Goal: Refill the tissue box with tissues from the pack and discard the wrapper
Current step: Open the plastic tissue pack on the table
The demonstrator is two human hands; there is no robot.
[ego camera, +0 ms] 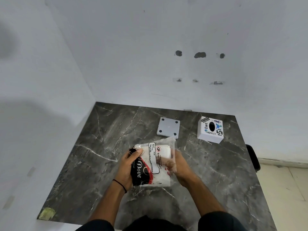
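Two hands are occupied with the tissue pack [155,164], which is held just above the counter [100,147]. Its black printed end is gripped by the left hand [128,165]. The right hand [181,169] is set at its other side, fingers veiled by clear film, so their grasp cannot be told. If the film is tugged unevenly, tissues could be torn or spilled. Beyond the pack, the tissue box [210,130] and a grey plate [168,127] are seen; the box's underside is hidden.
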